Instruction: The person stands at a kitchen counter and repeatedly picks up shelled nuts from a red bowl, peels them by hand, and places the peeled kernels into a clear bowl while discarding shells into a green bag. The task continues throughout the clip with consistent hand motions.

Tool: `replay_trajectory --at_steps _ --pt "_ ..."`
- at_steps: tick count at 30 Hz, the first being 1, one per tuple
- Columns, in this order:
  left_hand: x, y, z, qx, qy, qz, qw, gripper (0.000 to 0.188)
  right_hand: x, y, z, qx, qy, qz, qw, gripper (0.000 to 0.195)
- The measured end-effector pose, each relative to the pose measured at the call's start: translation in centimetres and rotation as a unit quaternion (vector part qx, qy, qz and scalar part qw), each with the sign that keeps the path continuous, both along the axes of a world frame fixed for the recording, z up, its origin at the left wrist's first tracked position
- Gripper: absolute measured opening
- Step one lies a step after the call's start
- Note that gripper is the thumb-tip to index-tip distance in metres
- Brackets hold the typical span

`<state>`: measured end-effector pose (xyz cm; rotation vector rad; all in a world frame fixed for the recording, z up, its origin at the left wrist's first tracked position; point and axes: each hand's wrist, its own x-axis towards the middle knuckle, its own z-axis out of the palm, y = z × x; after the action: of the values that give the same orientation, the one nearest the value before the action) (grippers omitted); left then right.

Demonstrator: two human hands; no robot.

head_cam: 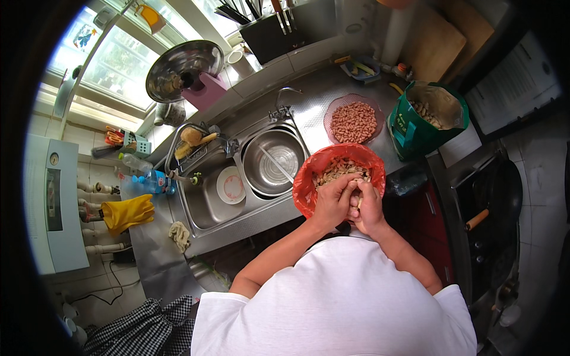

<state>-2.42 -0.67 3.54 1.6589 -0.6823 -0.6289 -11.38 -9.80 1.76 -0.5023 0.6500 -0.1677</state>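
My left hand [333, 199] and my right hand [370, 205] meet over a container lined with a red plastic bag [305, 189]. Their fingertips press together around what looks like a peanut, mostly hidden by the fingers. Pale unshelled peanuts [360, 203] show in the curled fingers of my right hand. Broken peanut shells [336, 171] fill the lined container below. Just beyond it, a pink ribbed glass bowl [328, 125] holds many shelled pink peanuts [355, 122]. To the right, a green bag [403, 138] stands upright with its top spread, and unshelled peanuts [425, 113] lie inside.
Left of the container is a double sink with a steel basin [258, 178] and a plate [231, 185]. A faucet [279, 113] rises behind. Yellow rubber gloves [127, 214] and a rag [179, 236] lie farther left. A stove with a black wok [498, 209] stands at right.
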Motion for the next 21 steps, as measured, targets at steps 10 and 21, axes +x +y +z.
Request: replay_trajectory --at_steps 10,21 --pt "-0.3 -0.2 0.4 0.001 0.056 0.033 0.998 0.022 0.3 0.9 0.7 0.012 0.017 -0.017 1.0 0.034" --pt "1.4 0.0 -3.4 -0.241 0.534 -0.009 0.811 0.032 -0.2 0.9 0.9 -0.153 -0.011 0.01 0.988 0.024"
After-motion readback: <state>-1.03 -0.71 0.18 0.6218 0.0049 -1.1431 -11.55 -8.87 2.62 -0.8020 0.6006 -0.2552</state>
